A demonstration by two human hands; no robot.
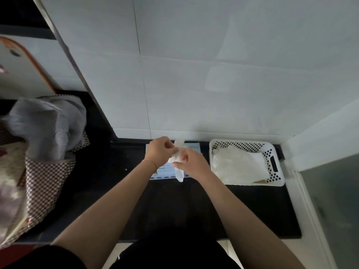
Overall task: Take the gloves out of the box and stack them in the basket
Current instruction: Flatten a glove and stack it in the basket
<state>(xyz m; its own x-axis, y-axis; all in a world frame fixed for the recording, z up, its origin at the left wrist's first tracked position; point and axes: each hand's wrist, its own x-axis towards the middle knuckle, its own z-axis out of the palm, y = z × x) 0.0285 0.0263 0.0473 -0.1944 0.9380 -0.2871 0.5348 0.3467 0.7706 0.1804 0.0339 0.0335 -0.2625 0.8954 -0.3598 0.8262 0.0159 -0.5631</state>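
On the dark countertop (pixel 116 181), against the white tiled wall (pixel 213 84), lies a flat glove box (pixel 194 147) with a pale blue printed top, and both hands work directly over it. The left hand (pixel 160 150) has its fingers curled in, pinching the upper part of a white disposable glove (pixel 178 171); the right hand (pixel 191 163) has its fingers curled round the same glove lower down, so the glove hangs between them with its loose end drooping past the near edge of the box. A thin orange bracelet (pixel 150 162) circles the left wrist.

Just beside the box, to the right, stands a white perforated plastic basket (pixel 275 167). Inside it a layer of white gloves (pixel 239 164) already lies fairly flat, covering most of the floor; how many there are I cannot tell, since they blur into one pale sheet.

By my reading the task is under way but not finished: some gloves are stacked, one is out of the box and in hand, apparently being straightened, and it still has to go across to the basket. How many remain in the box is hidden by the hands.

At far left, well apart from the work, sits a checked fabric bag (pixel 44 181) with a crumpled grey plastic bag (pixel 48 125) in it.
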